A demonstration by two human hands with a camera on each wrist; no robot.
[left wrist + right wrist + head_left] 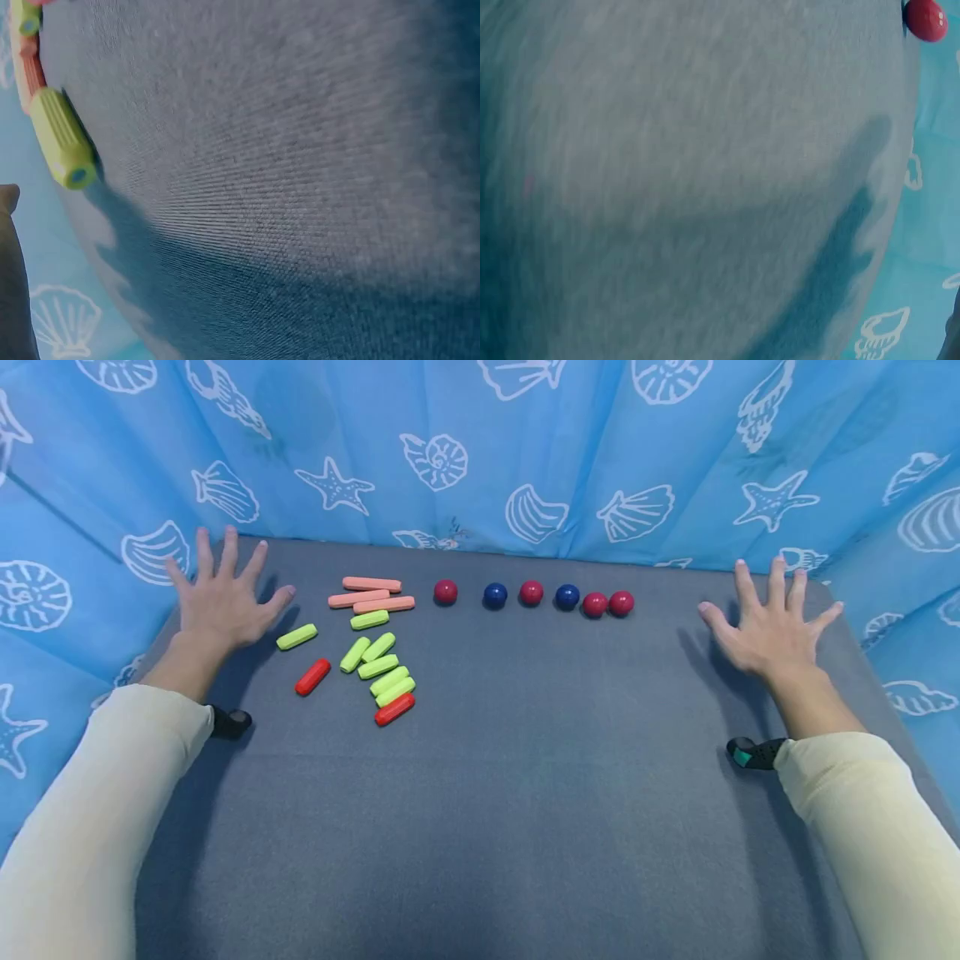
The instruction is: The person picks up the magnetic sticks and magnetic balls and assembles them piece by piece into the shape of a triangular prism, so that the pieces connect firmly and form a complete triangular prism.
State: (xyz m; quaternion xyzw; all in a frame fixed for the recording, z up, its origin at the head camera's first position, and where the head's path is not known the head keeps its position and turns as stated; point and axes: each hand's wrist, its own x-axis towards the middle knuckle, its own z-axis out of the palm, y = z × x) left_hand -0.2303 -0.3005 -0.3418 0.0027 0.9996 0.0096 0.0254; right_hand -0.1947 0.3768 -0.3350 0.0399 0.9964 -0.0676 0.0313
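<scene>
My left hand [225, 602] is spread with straight fingers at the table's far left and holds nothing. Nearest to it is a lime-green stick [297, 637], which also shows in the left wrist view as a ribbed green stick [61, 139]. A red stick [312, 677] lies a little closer to me. Over at the far right, my right hand [772, 631] is spread too, its fingers straight and nothing in them. The closest thing to it is a red ball [621, 603], seen at the top corner of the right wrist view as a shiny red ball [926, 19].
Several green sticks [378, 667] and another red stick [394, 709] lie left of centre, below three salmon sticks [372, 584]. Red and blue balls, among them a blue ball [495, 596], form a row along the grey table [525, 827]. A blue shell-print curtain [480, 468] hangs behind.
</scene>
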